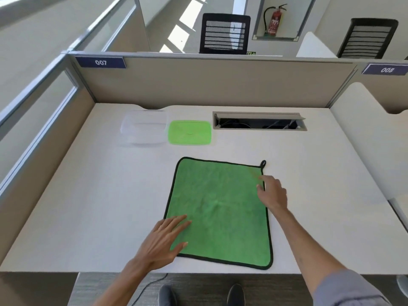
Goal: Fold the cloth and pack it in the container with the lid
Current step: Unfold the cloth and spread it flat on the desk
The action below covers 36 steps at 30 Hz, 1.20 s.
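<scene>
Your green cloth (217,208) lies spread flat on the table (88,206), unfolded. Your left hand (164,240) rests open-palmed on its near-left corner, and your right hand (272,192) sits at the far-right edge with fingers loose — neither grip has hold of anything. Well beyond the cloth, the clear container (143,128) and green lid (189,132) sit just beside each other — 2 separate pieces.

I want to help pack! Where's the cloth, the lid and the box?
cloth (218,208), head view, middle of the green fabric.
lid (189,132), head view, centre of its green top.
box (143,127), head view, clear floor of the container.
</scene>
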### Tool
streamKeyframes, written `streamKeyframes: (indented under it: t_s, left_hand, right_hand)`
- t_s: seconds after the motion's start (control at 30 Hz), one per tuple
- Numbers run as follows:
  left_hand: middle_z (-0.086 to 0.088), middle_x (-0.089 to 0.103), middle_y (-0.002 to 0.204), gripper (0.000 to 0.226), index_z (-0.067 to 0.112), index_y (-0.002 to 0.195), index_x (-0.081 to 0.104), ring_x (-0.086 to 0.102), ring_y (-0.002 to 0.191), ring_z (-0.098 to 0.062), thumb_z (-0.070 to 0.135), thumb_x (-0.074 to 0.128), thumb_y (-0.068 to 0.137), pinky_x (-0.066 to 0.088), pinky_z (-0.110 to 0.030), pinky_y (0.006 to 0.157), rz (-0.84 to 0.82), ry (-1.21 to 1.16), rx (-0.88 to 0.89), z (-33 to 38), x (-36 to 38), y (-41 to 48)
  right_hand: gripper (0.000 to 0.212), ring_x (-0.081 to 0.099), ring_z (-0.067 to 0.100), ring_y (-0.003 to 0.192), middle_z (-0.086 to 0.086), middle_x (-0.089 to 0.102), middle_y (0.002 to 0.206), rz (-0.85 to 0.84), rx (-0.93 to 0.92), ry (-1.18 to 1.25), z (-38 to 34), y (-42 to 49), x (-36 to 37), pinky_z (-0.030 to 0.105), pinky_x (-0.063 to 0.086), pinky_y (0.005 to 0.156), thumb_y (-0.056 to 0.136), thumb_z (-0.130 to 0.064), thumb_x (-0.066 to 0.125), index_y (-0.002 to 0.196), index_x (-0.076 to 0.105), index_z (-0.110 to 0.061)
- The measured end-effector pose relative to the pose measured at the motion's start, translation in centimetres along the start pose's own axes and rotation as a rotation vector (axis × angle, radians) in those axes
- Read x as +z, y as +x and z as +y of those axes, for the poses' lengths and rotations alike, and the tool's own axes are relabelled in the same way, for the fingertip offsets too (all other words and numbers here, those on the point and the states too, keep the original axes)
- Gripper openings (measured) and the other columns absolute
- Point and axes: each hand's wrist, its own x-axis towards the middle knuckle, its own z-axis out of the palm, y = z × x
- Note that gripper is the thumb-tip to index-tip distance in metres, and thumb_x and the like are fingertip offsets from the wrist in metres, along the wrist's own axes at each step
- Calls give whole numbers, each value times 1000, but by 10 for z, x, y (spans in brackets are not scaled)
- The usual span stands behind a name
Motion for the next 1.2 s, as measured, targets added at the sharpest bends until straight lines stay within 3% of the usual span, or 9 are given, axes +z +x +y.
streamKeyframes:
  t_s: [0.1,0.2,0.3,0.67,0.77,0.9,1.03,1.1,1.2]
  left_hand:
    - [15,-20,185,80,46,176,-10,-18,172,-8,76,25,111,-7,-40,141,2,7,-29,4,12,12]
    - [11,-26,185,81,44,175,-16,-21,172,-13,77,22,111,-6,-44,139,1,14,-38,7,21,19]
    - [9,-21,186,80,42,176,-11,-14,174,-14,76,23,112,-2,-45,139,62,30,-58,9,31,22]
    - [3,-11,188,81,36,179,-2,-3,175,-20,72,28,114,6,-49,137,70,61,-111,17,34,32]
    - [3,-13,188,82,37,179,-5,-5,175,-19,74,28,113,5,-48,138,49,68,-111,16,31,29]
    - [2,-14,188,85,35,179,-6,-6,175,-20,76,28,112,3,-46,138,36,66,-107,15,26,28]
    - [3,-11,188,87,33,179,-5,-6,175,-17,76,30,111,3,-45,140,44,55,-89,13,23,18]
    - [4,-3,189,87,33,180,3,-1,175,-15,75,36,111,6,-43,140,66,64,-58,11,24,7]
    - [5,24,185,78,30,177,28,25,171,-16,71,41,112,16,-42,138,96,105,13,2,25,-12]
  right_hand:
    - [65,13,22,169,5,13,183,-192,-102,-178,-2,2,27,55,13,136,116,-33,45,173,21,-14]
    - [73,-13,20,169,5,-19,181,-310,-95,-247,0,5,46,59,0,137,118,-41,32,173,-8,-14]
    - [73,-20,19,168,3,-27,179,-317,-105,-244,-1,20,49,59,-2,136,118,-43,26,172,-15,-16]
    - [77,-13,19,169,2,-21,181,-253,-239,-308,1,35,46,60,-2,136,116,-43,38,174,-9,-20]
    - [75,-17,19,168,0,-29,178,-267,-315,-337,11,6,63,59,0,137,116,-51,30,172,-14,-29]
    - [72,-23,22,166,2,-33,176,-258,-246,-344,28,-21,75,58,-2,137,115,-56,17,170,-21,-29]
    - [75,-22,20,166,1,-32,176,-234,-257,-328,39,-30,70,55,-4,137,116,-54,22,171,-19,-25]
    - [75,-12,17,169,-1,-21,180,-184,-310,-315,45,-38,67,51,-2,138,116,-49,32,174,-9,-23]
    - [63,30,16,161,-6,31,173,-126,-404,-251,57,-61,66,41,15,137,110,-42,52,167,33,-23]
